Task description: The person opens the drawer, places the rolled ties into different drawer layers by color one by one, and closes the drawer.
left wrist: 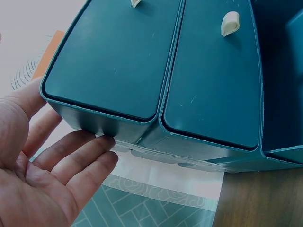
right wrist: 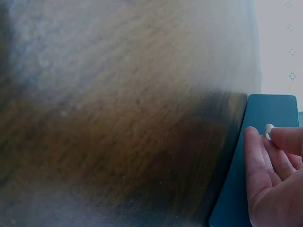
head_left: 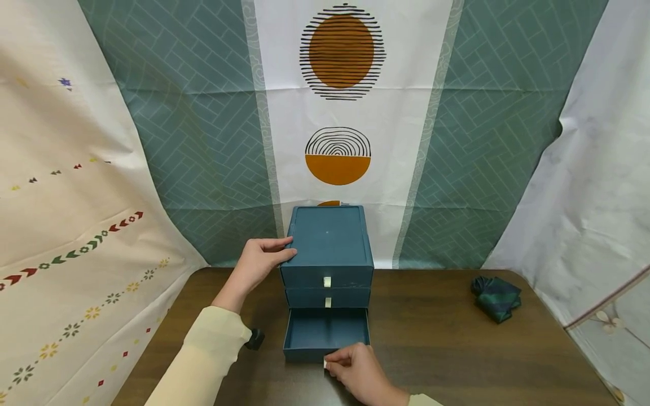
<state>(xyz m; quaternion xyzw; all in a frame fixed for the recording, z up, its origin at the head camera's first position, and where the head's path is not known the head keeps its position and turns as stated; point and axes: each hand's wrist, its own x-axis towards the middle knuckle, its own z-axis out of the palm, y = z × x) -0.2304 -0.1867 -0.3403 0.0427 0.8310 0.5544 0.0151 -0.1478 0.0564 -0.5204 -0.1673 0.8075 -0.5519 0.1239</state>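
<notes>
A dark teal drawer unit [head_left: 330, 237] with three stacked drawers stands on the table. Its bottom drawer [head_left: 325, 330] is pulled out, and the inside that shows holds nothing. My left hand [head_left: 259, 262] rests against the unit's upper left edge; in the left wrist view several fingers [left wrist: 87, 161] touch its side. At the front of the bottom drawer, my right hand [head_left: 360, 369] pinches the small cream pull tab [head_left: 325, 365] between thumb and fingers. The right wrist view shows the pull tab [right wrist: 269, 128] at the fingertips. Both upper drawers are closed, each with a cream tab [head_left: 327, 281].
A folded dark green and navy cloth [head_left: 496, 298] lies on the brown wooden table [head_left: 431, 338] at the right. Patterned fabric [head_left: 213, 113] hangs behind and at both sides. A small black object [head_left: 255, 339] shows beside the left sleeve.
</notes>
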